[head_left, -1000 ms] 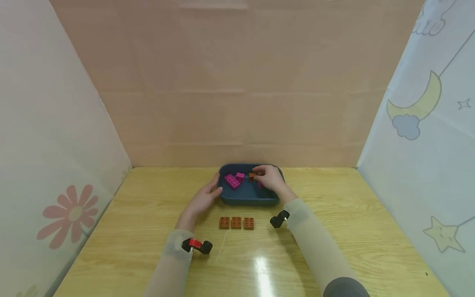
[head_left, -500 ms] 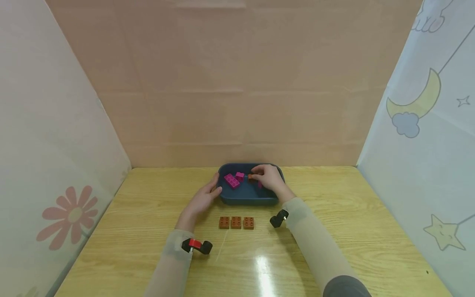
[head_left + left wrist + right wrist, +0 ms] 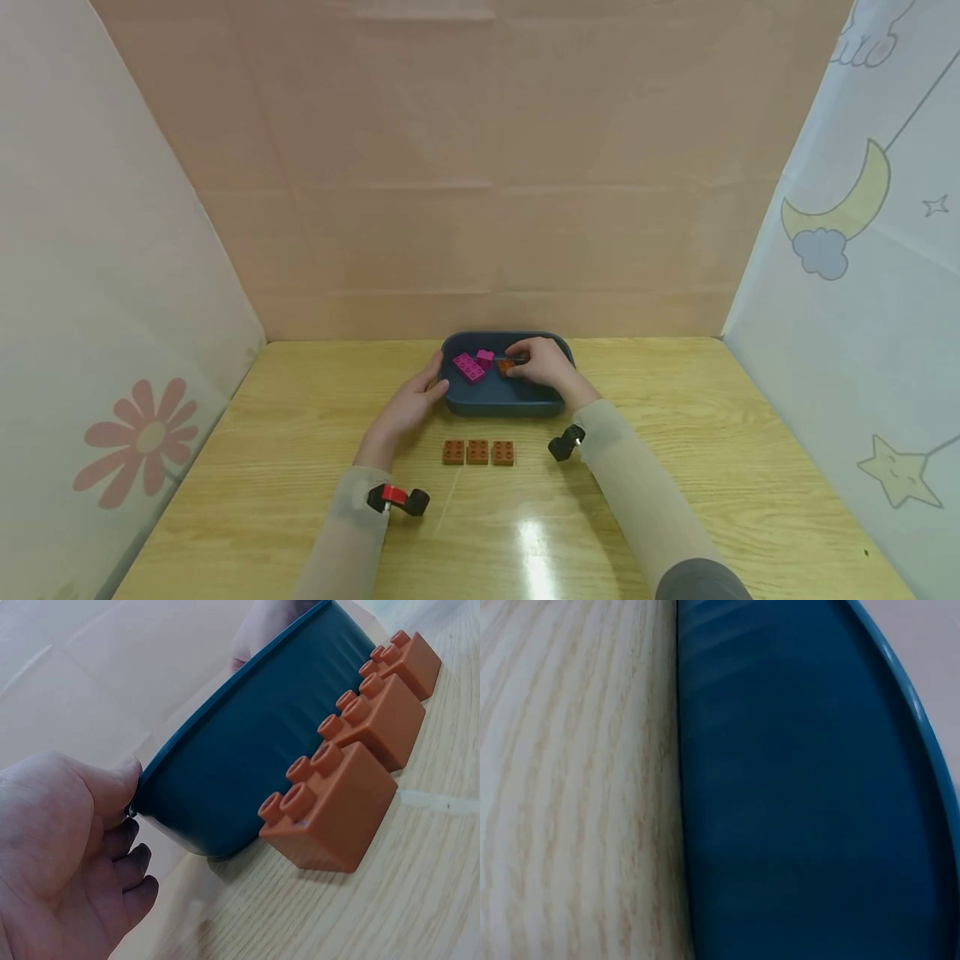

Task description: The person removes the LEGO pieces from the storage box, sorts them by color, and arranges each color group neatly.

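My left hand (image 3: 411,404) holds the left end of a dark blue tray (image 3: 504,409); in the left wrist view the thumb lies on its rim and the fingers curl beside the wall. Inside the tray my right hand (image 3: 546,364) pinches an orange toy brick (image 3: 505,367), studs showing. To its left lie a long magenta brick (image 3: 468,367) and a smaller magenta brick (image 3: 485,359). The right wrist view has only the tray's outer wall (image 3: 802,765) and the table, with the right hand out of sight there.
Three orange bricks (image 3: 477,452) stand in a row on the wooden table (image 3: 300,467), just in front of the tray. A brown paper backdrop (image 3: 480,208) rises behind. Printed cloth walls (image 3: 862,358) close off both sides.
The orange brick in my right hand has shifted slightly left and nearer, and its studs now show. A bit of magenta under that hand is now hidden. My left hand keeps its place.
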The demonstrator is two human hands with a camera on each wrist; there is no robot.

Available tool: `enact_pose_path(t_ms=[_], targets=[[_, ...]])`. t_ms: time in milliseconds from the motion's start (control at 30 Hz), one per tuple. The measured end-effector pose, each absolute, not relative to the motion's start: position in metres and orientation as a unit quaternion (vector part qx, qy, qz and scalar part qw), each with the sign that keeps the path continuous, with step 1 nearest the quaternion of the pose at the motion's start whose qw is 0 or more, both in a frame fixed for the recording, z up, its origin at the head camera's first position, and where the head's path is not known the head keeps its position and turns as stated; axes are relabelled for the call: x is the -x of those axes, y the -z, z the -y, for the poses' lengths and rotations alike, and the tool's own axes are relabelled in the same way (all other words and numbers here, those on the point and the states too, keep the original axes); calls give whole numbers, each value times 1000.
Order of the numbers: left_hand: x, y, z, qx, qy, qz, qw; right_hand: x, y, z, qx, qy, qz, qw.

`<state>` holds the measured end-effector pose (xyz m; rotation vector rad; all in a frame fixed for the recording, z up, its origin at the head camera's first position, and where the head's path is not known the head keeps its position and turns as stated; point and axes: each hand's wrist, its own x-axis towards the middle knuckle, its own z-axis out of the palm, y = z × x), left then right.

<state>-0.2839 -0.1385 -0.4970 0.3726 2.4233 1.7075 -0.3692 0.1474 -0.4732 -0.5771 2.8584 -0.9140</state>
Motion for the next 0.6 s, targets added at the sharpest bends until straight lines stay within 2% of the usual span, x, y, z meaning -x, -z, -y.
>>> enact_pose_path(t_ms=[333, 600], targets=[[288, 497, 141, -129, -571, -807, 78, 377, 477, -144, 207, 245, -947, 37], [292, 499, 144, -125, -568, -809, 81, 376, 477, -145, 212, 265, -940, 39]])
